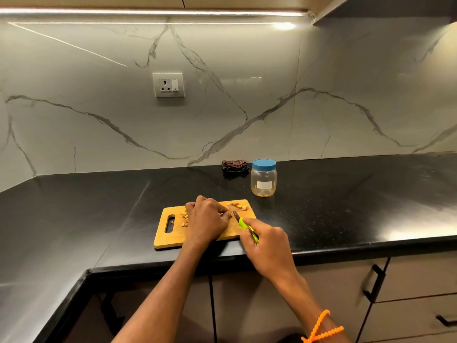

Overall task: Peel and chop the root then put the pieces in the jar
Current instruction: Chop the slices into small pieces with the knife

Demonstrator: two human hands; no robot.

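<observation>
On a wood board on the black counter, the left hand bends over a bit of root, the right hand holds a green knife beside it, and a jar with a blue lid stands behind.

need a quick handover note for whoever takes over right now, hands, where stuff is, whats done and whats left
Left hand: fingers curled, holding the root down on the cutting board.
Right hand: grips the green-handled knife, blade at the root.
Done: peel scraps lie left, cut pieces at the board's far right corner.
Left: finish chopping, open the jar, whose blue lid is on, and load the pieces.
</observation>
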